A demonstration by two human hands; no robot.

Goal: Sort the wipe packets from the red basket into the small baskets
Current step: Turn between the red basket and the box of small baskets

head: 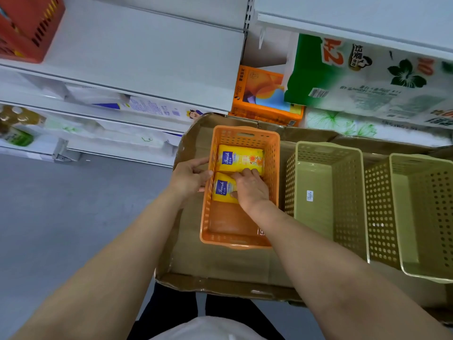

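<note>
- Flattened cardboard sheet (220, 266) carries perforated plastic baskets.
- Right hand (250, 187) presses a glossy yellow wipe packet (221, 190) with curled fingers inside the orange basket (273, 168).
- Left hand (190, 176) grips that basket's rim.

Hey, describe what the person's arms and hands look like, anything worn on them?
Both forearms are bare up to the frame edge, with no sleeves in view. The left hand and right hand wear no gloves, and no rings, watch or bracelets show on the visible sides. No markings appear on either arm.
</note>
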